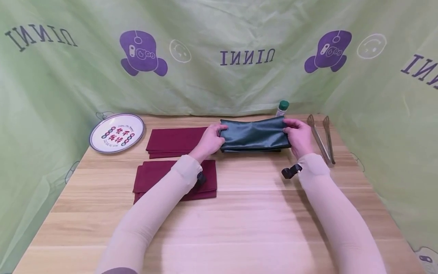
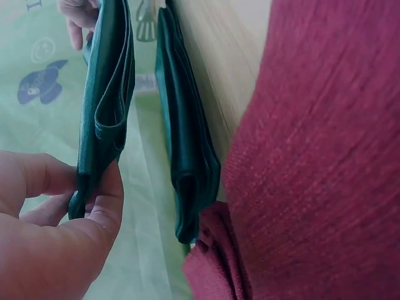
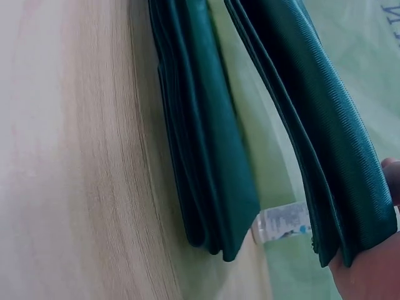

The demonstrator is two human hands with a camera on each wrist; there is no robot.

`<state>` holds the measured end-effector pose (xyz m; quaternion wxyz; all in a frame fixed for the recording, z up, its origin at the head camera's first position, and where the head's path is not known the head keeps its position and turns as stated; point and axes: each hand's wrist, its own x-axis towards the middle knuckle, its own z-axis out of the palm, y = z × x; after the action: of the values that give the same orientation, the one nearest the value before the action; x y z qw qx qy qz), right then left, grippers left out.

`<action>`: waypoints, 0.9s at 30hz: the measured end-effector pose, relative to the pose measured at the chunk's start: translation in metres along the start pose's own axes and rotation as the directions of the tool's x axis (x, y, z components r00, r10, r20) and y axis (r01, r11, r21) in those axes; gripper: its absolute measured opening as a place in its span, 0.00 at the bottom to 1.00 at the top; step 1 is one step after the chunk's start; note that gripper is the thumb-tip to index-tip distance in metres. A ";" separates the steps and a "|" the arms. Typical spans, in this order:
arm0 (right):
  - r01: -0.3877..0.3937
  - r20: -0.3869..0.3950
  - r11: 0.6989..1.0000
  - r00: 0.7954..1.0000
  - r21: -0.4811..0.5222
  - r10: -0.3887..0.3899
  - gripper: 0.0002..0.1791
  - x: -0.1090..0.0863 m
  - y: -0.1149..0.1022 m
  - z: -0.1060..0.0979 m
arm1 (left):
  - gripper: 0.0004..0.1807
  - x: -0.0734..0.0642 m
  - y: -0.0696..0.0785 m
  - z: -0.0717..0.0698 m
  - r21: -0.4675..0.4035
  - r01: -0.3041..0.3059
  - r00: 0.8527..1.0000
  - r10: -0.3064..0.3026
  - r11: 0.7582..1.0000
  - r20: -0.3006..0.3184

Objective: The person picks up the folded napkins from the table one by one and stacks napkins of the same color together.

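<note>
A folded dark green satin cloth (image 1: 254, 133) is held up level between both hands toward the back of the table. My left hand (image 1: 211, 140) pinches its left end, the thumb on one side and fingers on the other in the left wrist view. At the opposite end, my right hand (image 1: 299, 137) grips the edge; only part of that hand shows in the right wrist view. Below the raised cloth lies a second folded green cloth (image 3: 206, 137), apart from it and mostly hidden in the head view.
Two folded burgundy cloths (image 1: 174, 141) lie left of the green ones, one before the other, the nearer partly behind my left arm. A white plate (image 1: 97, 137) sits at the back left. Behind the green cloth stands a green-capped bottle (image 1: 282, 107); metal tongs (image 1: 331, 160) lie at right.
</note>
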<state>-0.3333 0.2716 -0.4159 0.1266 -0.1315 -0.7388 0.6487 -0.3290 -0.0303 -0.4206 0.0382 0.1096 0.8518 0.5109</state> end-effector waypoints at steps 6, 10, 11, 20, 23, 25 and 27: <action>0.009 -0.034 0.999 0.999 -0.037 -0.010 0.20 0.015 0.007 0.011 | 0.29 0.015 -0.008 0.002 0.033 0.029 0.999 -0.029 0.999 -0.016; 0.030 -0.024 0.997 0.999 -0.067 -0.032 0.20 0.020 0.013 0.016 | 0.31 0.020 -0.015 0.004 0.048 0.042 0.999 -0.041 0.998 -0.014; 0.034 -0.019 0.996 0.999 -0.088 -0.036 0.20 0.021 0.015 0.017 | 0.31 0.021 -0.016 0.005 0.060 0.038 0.999 -0.038 0.997 -0.010; 0.028 0.038 0.988 0.999 -0.152 -0.022 0.22 0.018 0.026 0.016 | 0.29 0.011 -0.026 -0.004 0.084 0.027 0.997 -0.033 0.996 0.077; 0.030 0.049 0.989 0.999 -0.143 -0.023 0.21 0.013 0.024 0.010 | 0.29 0.002 -0.027 -0.016 0.038 0.031 0.995 -0.034 0.999 0.096; 0.036 0.055 0.987 0.998 -0.159 -0.027 0.21 0.010 0.021 0.005 | 0.28 -0.005 -0.027 -0.027 0.031 0.019 0.994 -0.022 0.999 0.103; 0.037 0.065 0.984 0.998 -0.173 -0.027 0.21 0.006 0.018 0.000 | 0.28 -0.012 -0.027 -0.039 0.047 -0.006 0.995 0.001 0.999 0.104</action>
<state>-0.3381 0.2758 -0.4341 0.1021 -0.1099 -0.7983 0.5833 -0.3278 -0.0792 -0.4259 0.0790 0.1385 0.8602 0.4844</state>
